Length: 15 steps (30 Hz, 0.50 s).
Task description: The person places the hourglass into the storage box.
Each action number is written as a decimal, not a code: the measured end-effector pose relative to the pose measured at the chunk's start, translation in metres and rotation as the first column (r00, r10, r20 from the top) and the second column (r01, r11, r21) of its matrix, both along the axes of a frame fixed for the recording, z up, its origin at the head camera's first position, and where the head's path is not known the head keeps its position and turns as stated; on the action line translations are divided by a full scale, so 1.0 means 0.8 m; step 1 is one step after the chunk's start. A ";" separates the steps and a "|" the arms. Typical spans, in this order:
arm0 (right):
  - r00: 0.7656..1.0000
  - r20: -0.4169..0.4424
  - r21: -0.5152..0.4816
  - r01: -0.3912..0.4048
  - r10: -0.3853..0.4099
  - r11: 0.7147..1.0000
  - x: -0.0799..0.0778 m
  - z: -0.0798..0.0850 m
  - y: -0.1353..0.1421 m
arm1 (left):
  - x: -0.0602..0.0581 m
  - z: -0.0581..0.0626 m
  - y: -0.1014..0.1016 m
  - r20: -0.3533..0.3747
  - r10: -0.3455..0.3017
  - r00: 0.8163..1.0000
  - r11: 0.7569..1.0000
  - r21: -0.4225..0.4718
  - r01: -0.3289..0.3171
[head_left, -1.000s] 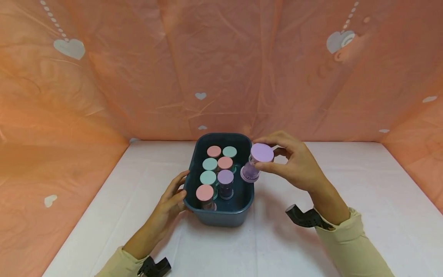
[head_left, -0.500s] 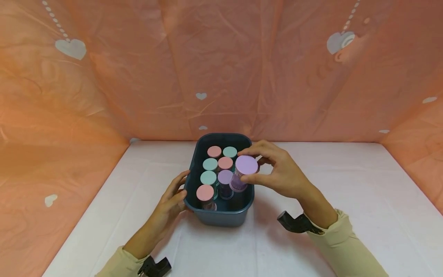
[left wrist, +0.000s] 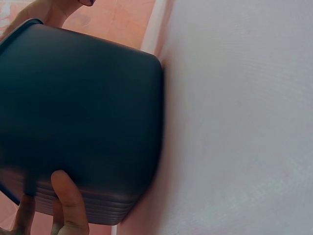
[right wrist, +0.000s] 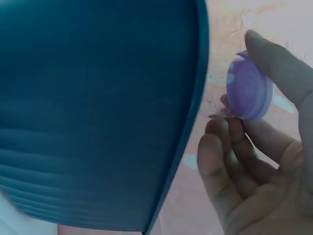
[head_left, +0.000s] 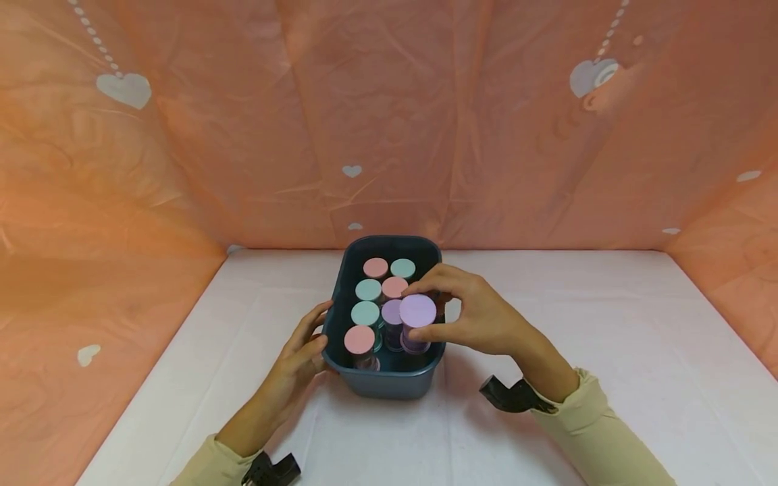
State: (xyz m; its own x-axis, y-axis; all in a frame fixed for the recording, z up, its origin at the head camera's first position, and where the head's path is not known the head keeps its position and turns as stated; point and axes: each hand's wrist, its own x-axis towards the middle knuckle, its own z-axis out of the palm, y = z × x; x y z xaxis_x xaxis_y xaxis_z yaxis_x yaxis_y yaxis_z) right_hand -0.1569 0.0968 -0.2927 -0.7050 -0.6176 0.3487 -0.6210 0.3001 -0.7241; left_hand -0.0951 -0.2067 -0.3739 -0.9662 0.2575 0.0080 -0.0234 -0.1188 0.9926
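A deep dark blue plastic bin (head_left: pixel 389 386) holds several small clear containers standing upright, with round pink, mint and purple lids. My right hand (head_left: pixel 480 314) pinches one purple-lidded container (head_left: pixel 417 311) between thumb and fingers, inside the bin's right side. It stands close beside another purple-lidded container (head_left: pixel 392 312). In the right wrist view the purple lid (right wrist: pixel 249 88) shows between thumb and fingers, beyond the bin's rim. My left hand (head_left: pixel 298 358) rests against the bin's left wall, fingers near the rim; the left wrist view shows its fingers (left wrist: pixel 68 200) touching the ribbed side.
The bin stands on a white-covered table (head_left: pixel 547 297). An orange sheet (head_left: pixel 401 121) with pale hearts hangs behind and along both sides. Pink-lidded (head_left: pixel 359 339) and mint-lidded containers (head_left: pixel 365 313) line the bin's left half. A black wrist camera (head_left: pixel 513 395) sits on the right forearm.
My right hand has carried the purple-lidded container leftward and down, from over the bin's right rim to inside it next to the other purple lid. The left hand and bin stay put.
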 end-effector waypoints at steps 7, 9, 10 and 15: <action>0.998 -0.049 0.099 -0.030 0.035 0.995 -0.005 -0.006 -0.001 | -0.005 -0.003 -0.001 -0.025 -0.015 1.000 1.000 0.002 0.015; 0.997 -0.060 0.115 -0.048 0.055 0.992 -0.008 -0.008 -0.002 | -0.005 -0.002 0.000 -0.027 -0.013 1.000 1.000 0.001 0.013; 0.996 -0.065 0.119 -0.060 0.068 0.991 -0.009 -0.010 -0.002 | -0.005 -0.001 0.000 -0.033 -0.014 0.999 1.000 0.000 0.014; 0.989 -0.084 0.179 -0.106 0.122 0.978 -0.013 -0.019 -0.008 | -0.002 -0.002 -0.001 -0.018 -0.005 1.000 1.000 0.005 0.005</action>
State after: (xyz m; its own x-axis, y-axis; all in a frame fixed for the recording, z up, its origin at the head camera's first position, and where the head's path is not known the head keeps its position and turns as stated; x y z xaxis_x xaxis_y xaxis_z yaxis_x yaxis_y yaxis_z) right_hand -0.1670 0.0903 -0.3081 -0.5955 -0.7490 0.2903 -0.7213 0.3394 -0.6038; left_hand -0.0965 -0.2071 -0.3758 -0.9647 0.2622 0.0264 -0.0066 -0.1241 0.9922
